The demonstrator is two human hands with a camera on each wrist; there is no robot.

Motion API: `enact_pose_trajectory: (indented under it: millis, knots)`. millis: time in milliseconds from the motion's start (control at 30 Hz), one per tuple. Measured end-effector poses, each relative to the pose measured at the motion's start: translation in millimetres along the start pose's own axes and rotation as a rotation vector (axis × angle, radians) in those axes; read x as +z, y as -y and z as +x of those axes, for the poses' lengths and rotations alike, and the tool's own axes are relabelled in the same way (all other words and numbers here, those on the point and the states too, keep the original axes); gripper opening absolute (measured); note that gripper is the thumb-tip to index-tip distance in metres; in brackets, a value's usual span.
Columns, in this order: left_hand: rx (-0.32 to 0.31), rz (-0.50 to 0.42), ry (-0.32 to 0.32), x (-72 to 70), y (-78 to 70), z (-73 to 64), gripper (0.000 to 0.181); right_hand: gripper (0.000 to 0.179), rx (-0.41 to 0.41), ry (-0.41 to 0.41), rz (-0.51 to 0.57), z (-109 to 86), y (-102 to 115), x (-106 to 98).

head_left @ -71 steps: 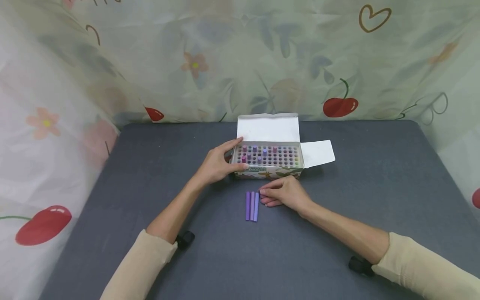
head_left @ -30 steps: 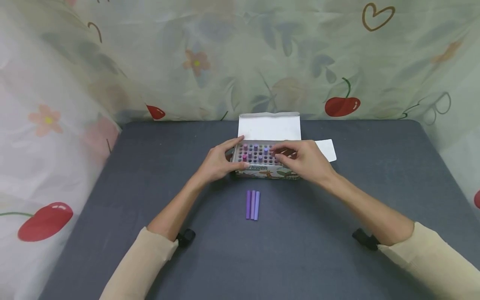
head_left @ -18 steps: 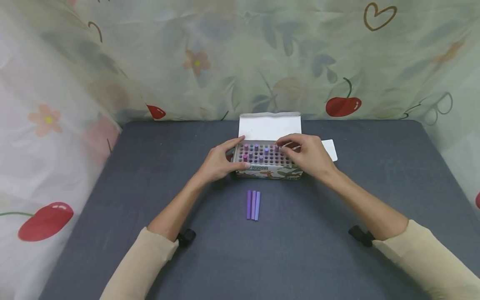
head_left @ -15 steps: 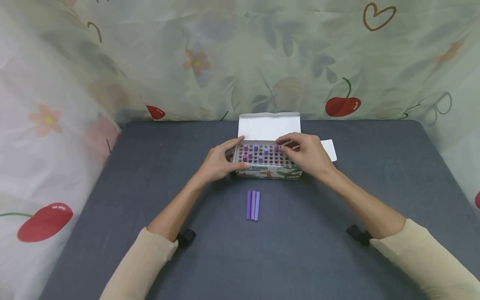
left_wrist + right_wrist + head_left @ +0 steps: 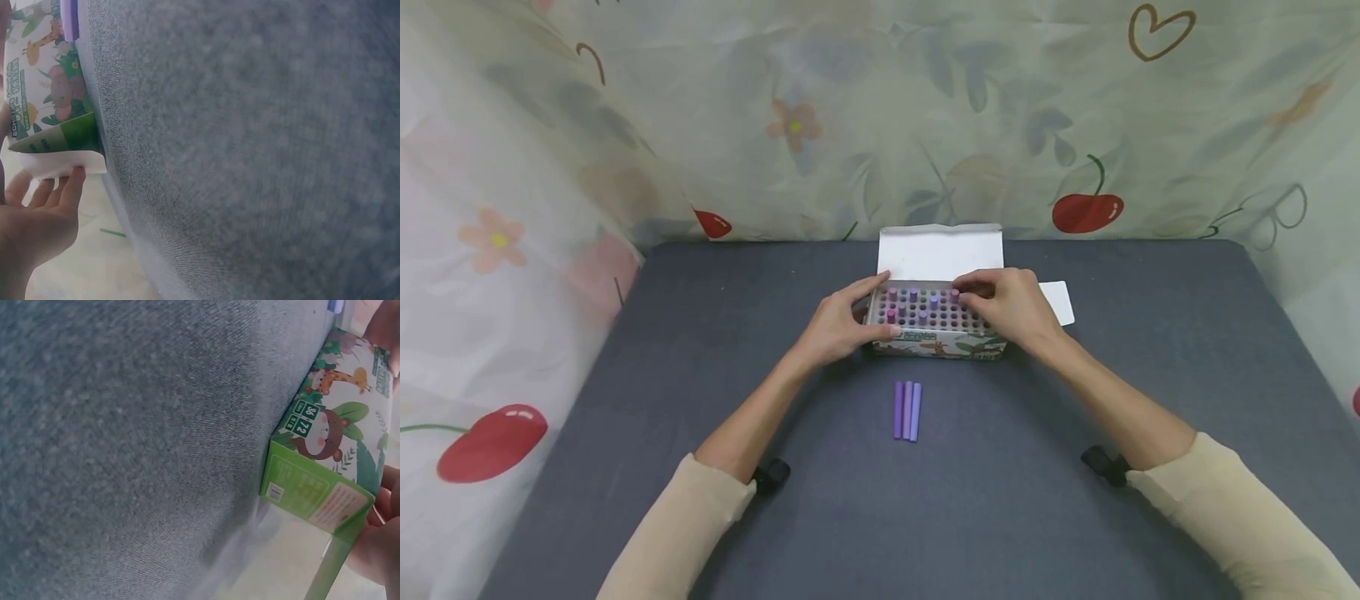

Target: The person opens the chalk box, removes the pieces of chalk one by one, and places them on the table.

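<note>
An upright patterned box [image 5: 936, 346] stands open in the head view, its top a tray of round holes with several purple and pink chalk-like sticks poking up. My left hand [image 5: 838, 327] grips its left end, thumb at the front and index finger at the back. In the left wrist view, other fingers [image 5: 74, 187] touch a white flap [image 5: 59, 164] there. With thumb and index finger, my right hand [image 5: 1018, 310] pinches the top of a pinkish-purple stick [image 5: 955, 296] standing in the tray. The rest of that stick is hidden in its hole.
Three purple sticks [image 5: 907, 411] lie side by side on the dark grey table [image 5: 940, 517] in front of the box. The white lid [image 5: 940, 252] stands raised behind, and a side flap [image 5: 1058, 302] sticks out right. Patterned cloth [image 5: 850, 167] hangs behind the table.
My right hand has gone from beside the loose sticks up to the tray, and its fingers have closed on a standing stick. My left hand has stayed on the box.
</note>
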State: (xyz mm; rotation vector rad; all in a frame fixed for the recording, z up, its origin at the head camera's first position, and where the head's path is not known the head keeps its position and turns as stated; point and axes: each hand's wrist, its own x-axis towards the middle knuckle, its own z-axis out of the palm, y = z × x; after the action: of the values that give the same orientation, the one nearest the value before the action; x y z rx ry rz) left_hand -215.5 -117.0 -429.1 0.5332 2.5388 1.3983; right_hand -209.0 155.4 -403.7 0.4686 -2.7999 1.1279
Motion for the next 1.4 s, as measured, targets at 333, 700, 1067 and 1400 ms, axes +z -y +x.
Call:
enact_pose_trajectory:
  millis: [333,700,1067,1400]
  knots:
    - [-0.004,-0.003,0.011,0.1,1.6,0.8,0.085,0.022,0.023,0.028,-0.072,7.1,-0.7,5.6]
    - [-0.006,-0.013,0.014,0.3,1.1,-0.1,0.086,0.018,-0.005,-0.008,-0.1,4.5,-2.9,8.9]
    - [0.005,-0.018,0.014,-0.1,1.2,0.5,0.085,0.013,-0.093,-0.085,-0.131,-1.0,-4.9,14.8]
    - [0.004,0.009,0.018,0.2,1.7,1.1,0.086,0.012,-0.126,-0.161,-0.01,-1.3,-5.5,16.5]
